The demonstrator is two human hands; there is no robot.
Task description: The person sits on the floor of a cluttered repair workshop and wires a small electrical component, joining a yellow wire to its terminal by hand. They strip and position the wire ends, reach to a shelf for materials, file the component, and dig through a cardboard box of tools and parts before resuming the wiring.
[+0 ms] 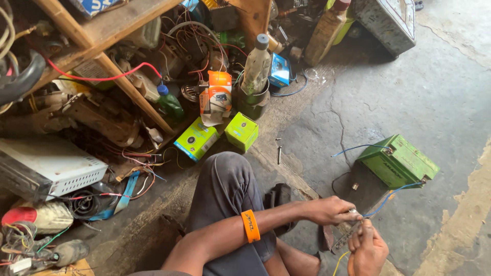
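Left hand reaches across from a bent arm, fingers pinched shut, meeting the curled right hand.

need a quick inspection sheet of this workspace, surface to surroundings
surface: cracked grey concrete floor
job's things: green battery lying on the floor; blue wire running from it to the hands
clutter: two green boxes, bottles, loose screws
grippers: left hand and right hand pinch the blue wire's end over a small metal part
cables: red wire loops across a wooden shelf
surroundings: white metal case, tangled parts
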